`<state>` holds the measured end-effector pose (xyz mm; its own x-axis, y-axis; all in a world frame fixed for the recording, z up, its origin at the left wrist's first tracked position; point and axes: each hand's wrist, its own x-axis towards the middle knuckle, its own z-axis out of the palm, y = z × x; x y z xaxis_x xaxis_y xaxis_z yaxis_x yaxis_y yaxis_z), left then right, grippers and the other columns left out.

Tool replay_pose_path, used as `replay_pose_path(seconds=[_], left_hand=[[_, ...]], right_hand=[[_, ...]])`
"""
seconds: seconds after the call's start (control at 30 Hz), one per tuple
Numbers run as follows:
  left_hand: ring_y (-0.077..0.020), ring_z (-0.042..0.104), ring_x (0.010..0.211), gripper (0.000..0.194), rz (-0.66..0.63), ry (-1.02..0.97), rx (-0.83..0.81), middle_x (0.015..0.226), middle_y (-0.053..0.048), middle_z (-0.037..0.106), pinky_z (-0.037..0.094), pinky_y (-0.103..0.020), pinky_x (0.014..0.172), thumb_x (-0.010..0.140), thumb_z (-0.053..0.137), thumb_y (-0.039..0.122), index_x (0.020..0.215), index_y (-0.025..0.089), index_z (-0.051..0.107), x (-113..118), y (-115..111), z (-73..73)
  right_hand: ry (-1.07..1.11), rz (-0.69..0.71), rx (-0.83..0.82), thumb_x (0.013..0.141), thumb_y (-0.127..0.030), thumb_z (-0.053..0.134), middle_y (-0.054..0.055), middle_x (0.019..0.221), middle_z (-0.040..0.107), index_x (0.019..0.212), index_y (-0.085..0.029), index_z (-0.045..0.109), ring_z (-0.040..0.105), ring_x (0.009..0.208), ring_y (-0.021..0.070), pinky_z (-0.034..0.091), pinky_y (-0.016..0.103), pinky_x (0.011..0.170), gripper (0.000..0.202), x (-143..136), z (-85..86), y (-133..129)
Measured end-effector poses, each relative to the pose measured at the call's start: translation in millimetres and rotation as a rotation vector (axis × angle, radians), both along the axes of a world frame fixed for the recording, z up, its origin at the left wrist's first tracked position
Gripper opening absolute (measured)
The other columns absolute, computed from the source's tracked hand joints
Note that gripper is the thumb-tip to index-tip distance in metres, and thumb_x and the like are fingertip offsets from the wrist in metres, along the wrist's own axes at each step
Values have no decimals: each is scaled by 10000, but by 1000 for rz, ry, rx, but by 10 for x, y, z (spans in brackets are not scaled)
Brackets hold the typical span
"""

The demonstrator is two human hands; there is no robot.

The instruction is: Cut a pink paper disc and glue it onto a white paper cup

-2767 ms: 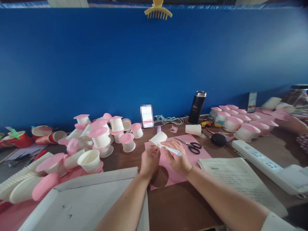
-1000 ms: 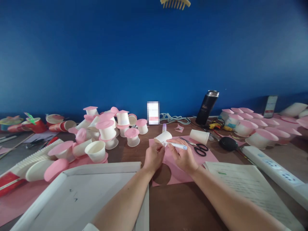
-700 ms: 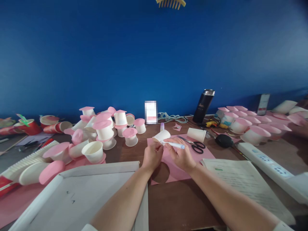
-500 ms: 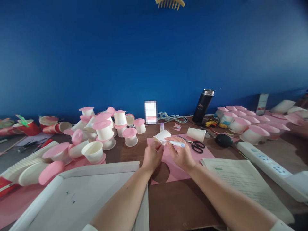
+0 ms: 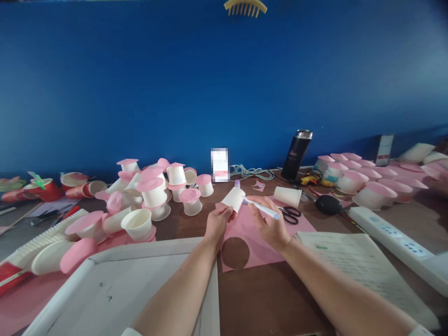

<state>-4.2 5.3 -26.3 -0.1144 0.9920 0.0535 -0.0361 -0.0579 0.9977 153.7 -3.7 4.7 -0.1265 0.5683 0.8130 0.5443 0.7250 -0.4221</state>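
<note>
My left hand [image 5: 217, 223] is closed on a small white paper cup [image 5: 234, 199], tilted over the pink paper sheet [image 5: 257, 247]. A light blue pen [image 5: 264, 209] is gripped in my right hand [image 5: 273, 227]; its tip points at the cup's right side, and whether it touches I cannot tell. The pink sheet has a round hole [image 5: 236, 253] that shows the brown table. Just past my right hand lie dark-handled scissors [image 5: 291, 215] and another white cup [image 5: 287, 196] on its side. Behind the held cup stands a purple-capped stick [image 5: 237, 183].
Several white cups with pink paper tops [image 5: 152, 186] crowd the left; more [image 5: 374, 193] stand at the right. A white board [image 5: 140, 289] lies front left. Printed pages [image 5: 353, 261] and a power strip [image 5: 392, 238] are at right. A black flask [image 5: 297, 154] stands by the wall.
The pen has drawn away a little to the right from the cup's rim. The cup has been turned, so its side now shows instead of its opening.
</note>
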Motion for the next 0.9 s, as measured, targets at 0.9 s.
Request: replay_pose_path(seconds=[0.9], left_hand=[[-121, 478, 616, 219, 1, 401, 142, 603, 29, 550, 349, -224, 597, 786, 506, 293, 638, 183, 623, 0, -70, 123]], right_hand=[[-189, 73, -67, 897, -174, 497, 63, 1028, 705, 1098, -220, 609, 644, 933, 208, 496, 363, 819, 235, -67, -96, -11]])
